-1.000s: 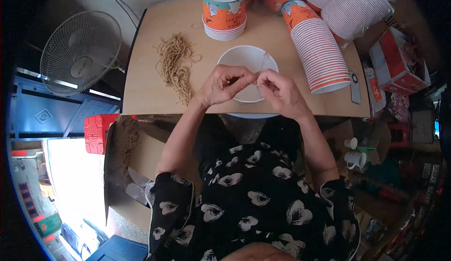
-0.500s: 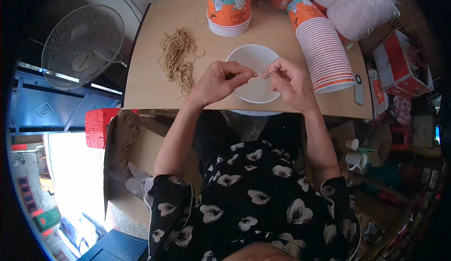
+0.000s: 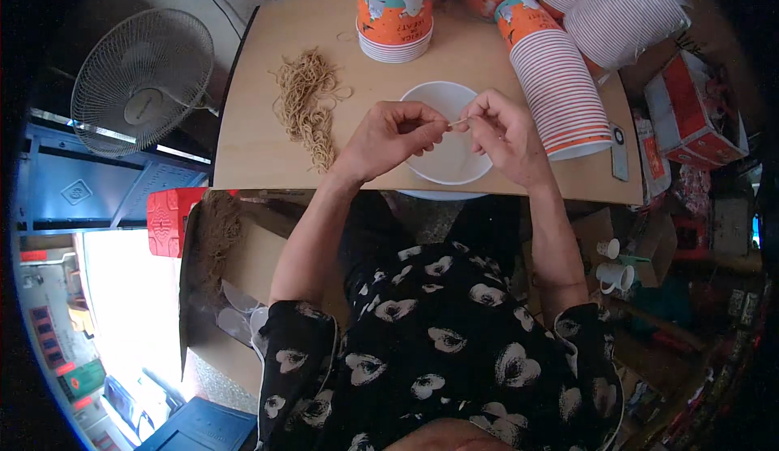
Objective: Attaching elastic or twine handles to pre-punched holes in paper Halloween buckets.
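Note:
My left hand (image 3: 399,136) and my right hand (image 3: 507,136) meet over a white paper bucket (image 3: 461,173), which stands by the table's near edge with its mouth up. Both hands are closed in a pinch on a short, thin tan cord (image 3: 457,123) that spans the small gap between the fingertips. Its ends are hidden in my fingers. To the left lies a loose heap of tan cords (image 3: 308,98), of similar colour. My hands partly cover the bucket's rim.
Behind the bucket stands an upside-down orange paper bucket stack (image 3: 395,17). A long bucket stack (image 3: 560,86) lies at the right, with wrapped stacks (image 3: 625,17) behind it. A phone-like grey object (image 3: 619,155) rests by the right edge. A fan (image 3: 144,82) stands left of the table (image 3: 251,138).
The white bucket has shifted slightly right and toward me. My hands have moved a little to the right with it, still pinching the cord.

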Demonstrator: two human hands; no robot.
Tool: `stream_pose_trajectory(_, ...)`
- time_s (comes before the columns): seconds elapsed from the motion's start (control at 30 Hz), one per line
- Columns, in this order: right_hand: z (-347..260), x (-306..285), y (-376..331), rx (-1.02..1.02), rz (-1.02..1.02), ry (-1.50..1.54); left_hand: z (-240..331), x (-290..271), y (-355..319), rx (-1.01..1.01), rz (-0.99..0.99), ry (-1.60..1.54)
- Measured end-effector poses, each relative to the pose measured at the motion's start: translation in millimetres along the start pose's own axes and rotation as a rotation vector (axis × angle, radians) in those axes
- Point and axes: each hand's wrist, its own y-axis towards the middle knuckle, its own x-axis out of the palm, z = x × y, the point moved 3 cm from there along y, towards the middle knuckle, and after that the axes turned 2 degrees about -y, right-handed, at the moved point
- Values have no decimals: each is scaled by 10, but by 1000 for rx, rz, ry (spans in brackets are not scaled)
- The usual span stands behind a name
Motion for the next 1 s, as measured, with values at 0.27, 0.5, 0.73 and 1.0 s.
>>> stream_pose_trajectory(0.27,74,11,9,108,21,151,-86,65,-28,117,84,53)
stream_pose_trajectory(0.5,140,85,69,228,-17,148,-170,140,-75,366,281,100)
stream_pose_trajectory(0.73,179,99,58,260,-33,140,-131,253,-125,410,404,106)
stream_pose_trajectory(1.0,227,98,86,314,-91,116,-71,275,-174,658,430,480)
